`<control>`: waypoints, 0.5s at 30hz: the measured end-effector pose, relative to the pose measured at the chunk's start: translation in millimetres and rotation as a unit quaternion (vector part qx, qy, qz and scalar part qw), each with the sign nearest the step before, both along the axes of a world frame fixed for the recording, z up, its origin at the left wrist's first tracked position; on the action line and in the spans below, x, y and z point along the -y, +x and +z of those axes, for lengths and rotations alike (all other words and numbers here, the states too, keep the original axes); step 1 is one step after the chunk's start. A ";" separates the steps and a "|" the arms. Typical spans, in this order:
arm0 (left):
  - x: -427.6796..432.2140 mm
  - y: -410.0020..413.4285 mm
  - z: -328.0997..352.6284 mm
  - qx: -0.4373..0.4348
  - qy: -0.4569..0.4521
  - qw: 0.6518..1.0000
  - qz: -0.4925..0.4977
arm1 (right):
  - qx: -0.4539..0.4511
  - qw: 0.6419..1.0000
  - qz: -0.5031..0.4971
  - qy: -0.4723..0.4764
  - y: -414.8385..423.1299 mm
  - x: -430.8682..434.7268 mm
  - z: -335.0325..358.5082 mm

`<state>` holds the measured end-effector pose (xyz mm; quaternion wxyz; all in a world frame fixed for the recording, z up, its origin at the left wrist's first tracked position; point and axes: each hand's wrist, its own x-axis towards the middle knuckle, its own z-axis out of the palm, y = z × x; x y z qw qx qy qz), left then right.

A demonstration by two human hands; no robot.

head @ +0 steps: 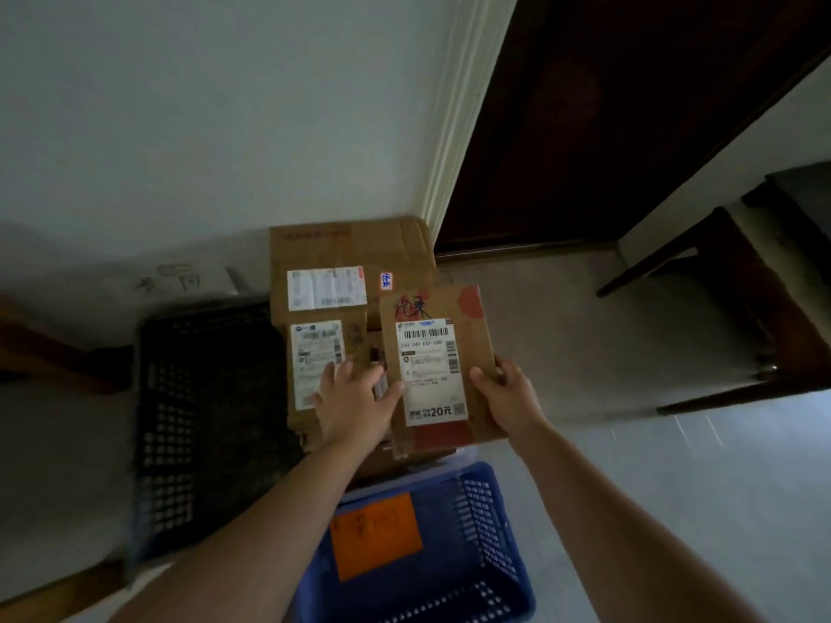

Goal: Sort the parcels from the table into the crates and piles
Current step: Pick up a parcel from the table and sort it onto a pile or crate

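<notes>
From the head view, looking down at the floor (652,465) in a dim room, a flat cardboard parcel (474,344) is held over a pile of boxes, label up. The label is white with a barcode; black handwriting and a red round mark sit near the parcel's far end.

The right hand (508,397) grips the parcel's right edge, thumb pressed on top and fingers curled out of sight beneath. The left hand (355,406) is spread, its fingers lying straight over a small box (314,353) on the left of the pile, while its thumb touches the parcel's left edge.

The pile stands against the wall (202,128). A large box (350,245) lies at the back, carrying a wide white label and a small blue-and-white sticker. The small box rests in front of it, just beside the parcel. Whether the parcel touches the boxes under it I cannot tell.

A black crate (207,420) sits directly left of the pile. A blue crate (490,510) sits nearer the person, just below the parcel's near end, with an orange sheet (375,537) lying inside. Behind the black crate lies a pale sheet (180,278) with dark handwriting, too blurred to read. To the right are a dark door (629,128) and a wooden chair (742,308), well apart from the pile.
</notes>
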<state>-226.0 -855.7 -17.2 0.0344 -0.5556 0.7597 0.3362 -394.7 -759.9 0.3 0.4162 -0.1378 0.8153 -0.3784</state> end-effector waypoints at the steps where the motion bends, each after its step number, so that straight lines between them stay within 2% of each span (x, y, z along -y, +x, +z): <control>1: -1.2 -2.9 -11.2 0.005 -0.001 1.000 0.010 | 0.002 1.000 0.013 0.005 -5.7 2.9 -12.6; 6: -1.0 -3.6 -50.0 0.018 0.007 1.000 0.021 | 0.031 0.998 0.044 0.019 -9.6 17.4 -62.1; 9: -1.5 -5.8 -59.7 0.025 -0.025 0.999 0.025 | 0.053 0.998 0.028 0.031 -9.1 24.1 -79.2; 15: -1.0 -9.8 -65.9 0.026 -0.059 0.997 0.030 | 0.013 0.998 0.044 0.053 -10.9 32.0 -91.2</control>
